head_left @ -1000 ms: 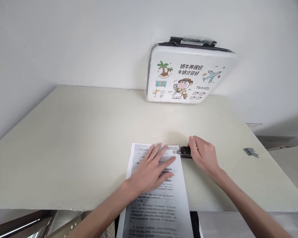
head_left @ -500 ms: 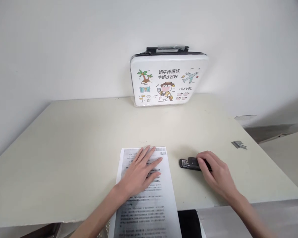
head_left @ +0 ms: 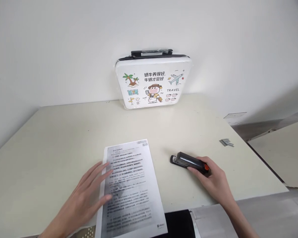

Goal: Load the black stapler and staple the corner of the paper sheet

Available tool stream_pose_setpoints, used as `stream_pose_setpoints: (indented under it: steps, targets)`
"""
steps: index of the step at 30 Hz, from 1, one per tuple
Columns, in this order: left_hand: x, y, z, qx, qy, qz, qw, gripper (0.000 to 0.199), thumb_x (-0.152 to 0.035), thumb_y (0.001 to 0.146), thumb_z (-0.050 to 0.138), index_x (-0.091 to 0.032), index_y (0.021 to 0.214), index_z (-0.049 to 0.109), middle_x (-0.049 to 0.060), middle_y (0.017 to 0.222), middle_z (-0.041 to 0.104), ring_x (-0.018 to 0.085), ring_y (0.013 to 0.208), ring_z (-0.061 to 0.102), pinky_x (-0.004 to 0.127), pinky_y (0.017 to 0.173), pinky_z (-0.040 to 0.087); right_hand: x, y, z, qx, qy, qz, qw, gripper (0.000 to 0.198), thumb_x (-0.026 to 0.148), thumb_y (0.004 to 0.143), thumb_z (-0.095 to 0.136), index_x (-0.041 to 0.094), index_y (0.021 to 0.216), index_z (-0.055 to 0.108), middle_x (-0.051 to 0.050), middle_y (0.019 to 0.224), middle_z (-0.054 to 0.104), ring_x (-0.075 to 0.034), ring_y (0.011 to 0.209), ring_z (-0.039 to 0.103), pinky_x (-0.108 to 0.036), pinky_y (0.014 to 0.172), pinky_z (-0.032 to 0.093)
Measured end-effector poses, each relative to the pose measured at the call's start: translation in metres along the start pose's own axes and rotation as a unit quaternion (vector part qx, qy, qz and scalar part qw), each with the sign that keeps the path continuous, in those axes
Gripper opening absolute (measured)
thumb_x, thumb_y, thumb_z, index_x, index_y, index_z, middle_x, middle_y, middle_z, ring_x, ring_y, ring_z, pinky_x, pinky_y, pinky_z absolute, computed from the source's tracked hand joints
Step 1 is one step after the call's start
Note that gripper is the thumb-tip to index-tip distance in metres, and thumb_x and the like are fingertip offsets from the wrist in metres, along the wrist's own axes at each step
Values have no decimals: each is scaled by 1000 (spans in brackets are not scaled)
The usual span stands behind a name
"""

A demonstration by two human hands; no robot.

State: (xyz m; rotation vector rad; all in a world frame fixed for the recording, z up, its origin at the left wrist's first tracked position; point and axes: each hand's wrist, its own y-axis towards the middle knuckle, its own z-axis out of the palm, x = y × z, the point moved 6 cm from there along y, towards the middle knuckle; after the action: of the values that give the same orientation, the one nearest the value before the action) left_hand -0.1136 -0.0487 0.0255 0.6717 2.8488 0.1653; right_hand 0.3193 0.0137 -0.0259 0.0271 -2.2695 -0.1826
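A printed sheet of paper [head_left: 130, 185], perhaps more than one layer, lies near the table's front edge and hangs partly over it. At its left edge is my left hand [head_left: 89, 188], fingers apart, the fingertips over the margin; whether they touch the paper I cannot tell. To the right of the paper, my right hand [head_left: 210, 178] grips the rear end of a black stapler [head_left: 188, 161] with an orange patch near the back. The stapler's front points left toward the paper, and its jaws are apart.
A white case [head_left: 153, 82] with cartoon prints and a black handle stands upright against the wall at the back of the pale table [head_left: 52, 148]. Strips of staples [head_left: 226, 142] lie near the right edge. Something black [head_left: 180, 223] is below the front edge.
My left hand has lifted off the middle of the paper and moved to its left edge. The stapler's top arm now shows more, with my right hand around its rear. The camera view has shifted.
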Motion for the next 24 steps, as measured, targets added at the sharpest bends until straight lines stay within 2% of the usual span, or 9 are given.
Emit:
stream_pose_setpoints:
  steps: [2,4,8,12,17,21,24]
  targets:
    - [0,-24,9,27,17,-9,999,76,-56,97,62,-39,164,30,1,169,36,37,153,37,55,109,54,-3,0,-3,-17,10,14,1000,36,58,89,71,26,107,66,-4,94,72,-21,76,65,-30,63,54]
    - [-4,-34,18,34,32,-12,999,83,-59,96,62,-39,166,25,2,171,31,39,155,32,59,114,47,-7,0,-6,-35,29,20,999,37,57,88,73,26,107,67,-4,95,73,-20,77,65,-29,64,55]
    - [-10,-16,35,32,49,-13,998,82,-61,99,56,-37,168,18,2,174,21,39,158,22,64,126,25,-10,-2,-9,-98,26,16,995,39,57,86,75,24,105,68,-4,92,72,-19,73,63,-27,57,52]
    - [-13,36,52,21,26,6,999,76,-60,101,54,-40,167,21,-1,174,20,36,160,18,62,129,17,-3,-8,-11,-161,0,-12,987,37,55,87,75,24,105,69,-5,91,72,-19,73,62,-26,53,49]
    - [-24,127,78,12,-21,14,1000,69,-68,100,50,-36,161,40,1,173,26,38,160,15,65,129,10,14,-13,-18,-223,-16,-76,972,27,44,92,73,23,109,68,-7,98,73,-21,81,66,-28,58,51]
    - [-54,195,104,16,-47,24,998,74,-72,99,48,-30,159,45,6,172,29,42,160,12,68,127,6,22,-14,-17,-250,-30,-137,958,25,35,93,74,24,114,68,-9,106,75,-25,95,72,-34,74,57]
    - [-84,230,121,6,-68,33,997,76,-74,97,49,-29,158,47,7,171,30,45,160,11,71,126,5,22,-14,-13,-243,-42,-167,955,22,31,95,72,25,116,67,-9,110,76,-30,111,73,-41,86,58]
